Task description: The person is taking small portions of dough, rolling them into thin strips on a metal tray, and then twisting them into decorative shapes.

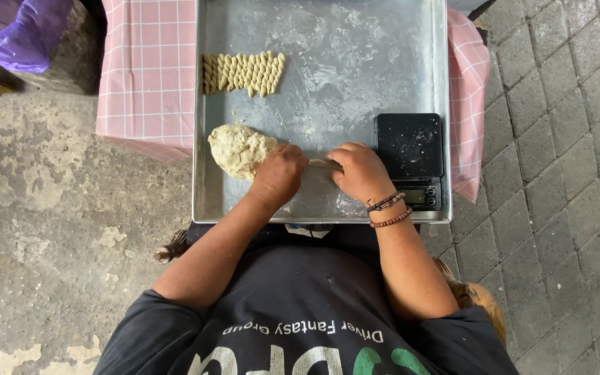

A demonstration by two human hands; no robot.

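Left hand: the left hand (pixel 278 175) lies knuckles-up, fingers curled down over one end of a thin dough strip (pixel 319 164), and touches the dough lump (pixel 239 149) at its 10 o'clock.
Right hand: the right hand (pixel 360 171) presses its curled fingers on the strip's other end; two bead bracelets (pixel 389 210) circle the wrist.
Dough strip: it lies on the floured metal tray (pixel 355 76), between the two hands, near the tray's 6 o'clock edge.
Doing it well: judging by the pose, even, light pressure from both hands should keep the strip uniform and unbroken; the flour film should keep it from sticking.
Finished pieces: a row of twisted dough sticks (pixel 243 73) sits at the tray's 10 o'clock.
Scale: a black kitchen scale (pixel 410 144), dusted with flour, stands at 4 o'clock, just beside the right hand.
Desk cover: a pink checked cloth (pixel 148 69) covers the desk.
Packages: a purple plastic bag (pixel 15 31) sits at far 10 o'clock; no label is readable.
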